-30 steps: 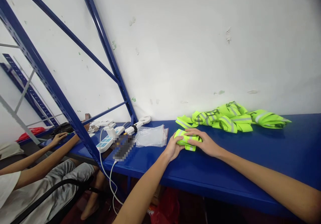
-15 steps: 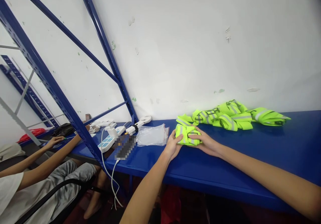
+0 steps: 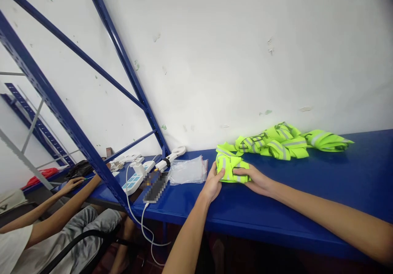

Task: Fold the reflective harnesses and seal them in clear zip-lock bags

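Both my hands hold a folded neon-yellow reflective vest standing on edge on the blue table. My left hand cups its left side with the thumb on the fabric. My right hand grips its right side, fingers curled over the front. A pile of several more loose neon vests lies behind, along the white wall.
Clear plastic bags lie left of the vest. Further left are a white handheld fan, a power strip with a hanging cable, and a dark blurred object. Blue rack posts rise at left. A seated person's arms reach onto the neighbouring table.
The folded vest was lying flat under my hands a second ago; it has been turned up on edge and squeezed between both hands. The view shifted slightly.
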